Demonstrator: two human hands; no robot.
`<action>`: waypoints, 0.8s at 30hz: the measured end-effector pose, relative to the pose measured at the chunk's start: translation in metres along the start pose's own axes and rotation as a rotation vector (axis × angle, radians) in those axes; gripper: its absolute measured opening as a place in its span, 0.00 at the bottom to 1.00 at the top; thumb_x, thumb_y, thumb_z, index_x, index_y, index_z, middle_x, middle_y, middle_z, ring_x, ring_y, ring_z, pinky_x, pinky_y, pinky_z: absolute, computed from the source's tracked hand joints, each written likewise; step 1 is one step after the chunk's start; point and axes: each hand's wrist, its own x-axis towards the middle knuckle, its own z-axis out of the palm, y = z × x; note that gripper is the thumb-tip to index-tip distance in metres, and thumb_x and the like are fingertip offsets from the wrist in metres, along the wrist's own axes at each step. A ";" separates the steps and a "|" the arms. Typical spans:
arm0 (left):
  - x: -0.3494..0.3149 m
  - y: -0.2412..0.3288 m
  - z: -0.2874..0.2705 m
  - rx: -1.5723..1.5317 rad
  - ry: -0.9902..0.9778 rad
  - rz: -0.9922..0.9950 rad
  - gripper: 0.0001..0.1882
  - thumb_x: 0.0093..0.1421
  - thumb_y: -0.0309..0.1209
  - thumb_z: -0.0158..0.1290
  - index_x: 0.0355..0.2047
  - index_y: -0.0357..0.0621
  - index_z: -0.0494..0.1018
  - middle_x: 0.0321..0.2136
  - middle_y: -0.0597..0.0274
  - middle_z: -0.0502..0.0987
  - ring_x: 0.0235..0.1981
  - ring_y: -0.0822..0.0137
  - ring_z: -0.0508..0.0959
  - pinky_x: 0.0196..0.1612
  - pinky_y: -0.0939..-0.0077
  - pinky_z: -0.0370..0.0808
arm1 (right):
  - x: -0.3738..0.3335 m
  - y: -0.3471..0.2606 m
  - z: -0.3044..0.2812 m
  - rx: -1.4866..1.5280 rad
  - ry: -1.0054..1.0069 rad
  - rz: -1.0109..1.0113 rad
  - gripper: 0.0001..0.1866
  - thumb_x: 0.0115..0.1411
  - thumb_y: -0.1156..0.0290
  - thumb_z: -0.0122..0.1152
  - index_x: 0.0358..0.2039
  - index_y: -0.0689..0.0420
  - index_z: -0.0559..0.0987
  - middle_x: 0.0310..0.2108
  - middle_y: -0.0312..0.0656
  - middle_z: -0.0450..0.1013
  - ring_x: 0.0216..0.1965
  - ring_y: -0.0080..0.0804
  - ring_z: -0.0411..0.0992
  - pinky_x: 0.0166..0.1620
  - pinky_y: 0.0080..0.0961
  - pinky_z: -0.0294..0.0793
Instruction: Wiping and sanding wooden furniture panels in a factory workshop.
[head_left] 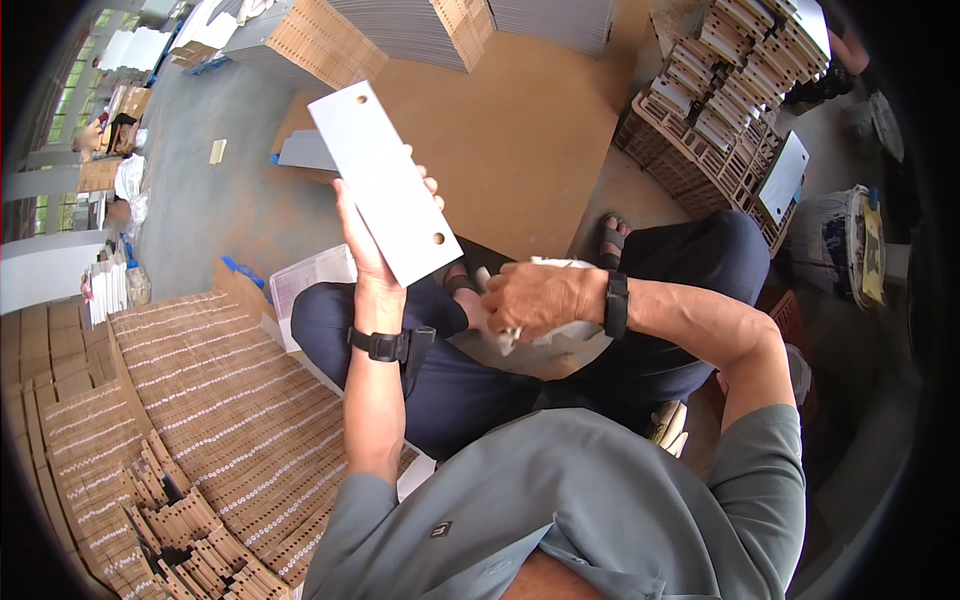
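My left hand is raised in front of me, its fingers and thumb wrapped round the long edges of a flat white rectangular panel. The panel is tilted, broad white face showing, with a small round hole near each end. To the right and lower, over my knees, my right hand is closed round a crumpled white cloth. Bits of the cloth stick out between and below the fingers. The cloth and the panel are apart.
Brown-edged stacked boards fill the left side. A brown sheet covers the floor ahead, with tall panel stacks beyond. At right stand a brown plastic crate under piled panels, a leaning white panel and a bucket.
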 end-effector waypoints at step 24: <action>-0.038 -0.047 0.053 0.943 -0.428 -0.098 0.30 0.66 0.47 0.62 0.58 0.37 0.69 0.49 0.56 0.78 0.48 0.70 0.76 0.53 0.70 0.75 | -0.091 -0.026 -0.052 1.332 1.118 0.540 0.20 0.68 0.57 0.67 0.53 0.58 0.82 0.46 0.35 0.81 0.46 0.22 0.78 0.46 0.23 0.78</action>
